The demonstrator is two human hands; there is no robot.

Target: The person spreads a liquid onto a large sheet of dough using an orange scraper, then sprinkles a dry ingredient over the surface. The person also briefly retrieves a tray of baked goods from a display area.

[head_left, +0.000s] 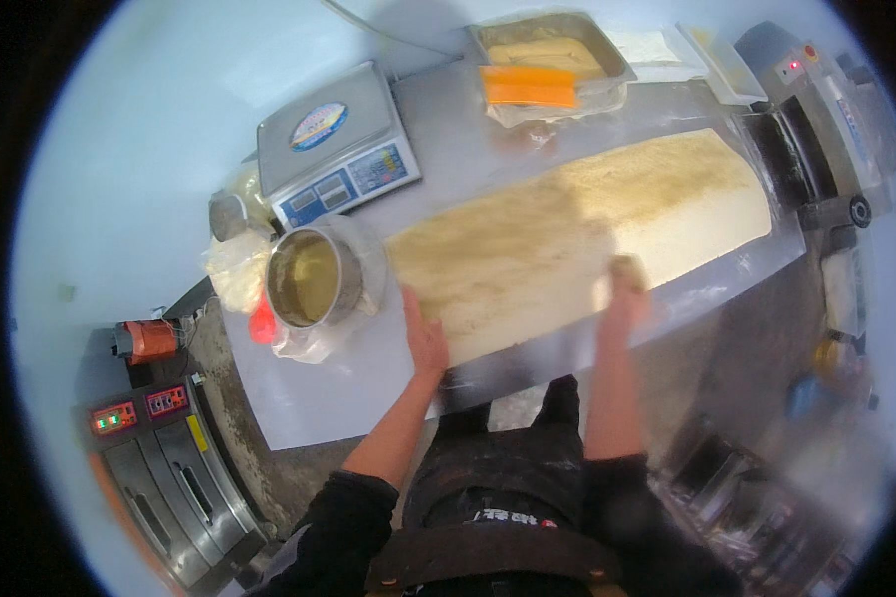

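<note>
A long, flat sheet of pale yellow dough (508, 249) lies across the metal table, with darker, wet-looking streaks on its surface. My left hand (425, 338) rests at the sheet's left end, fingers stretched out along its edge and holding nothing. Over the near edge, right of the middle, my right hand (622, 303) is smeared by motion. It looks closed around a small tan-brown thing at its fingertips, too blurred to name. To the left of my left hand, a round metal pot (314, 279) with yellowish contents stands on clear plastic.
Behind the pot sits a digital scale (334, 129). A metal tray (607, 50) with dough and an orange scraper-like piece (530, 87) is at the back. A machine (796, 129) stands at the table's right end. An oven (174, 488) is at lower left.
</note>
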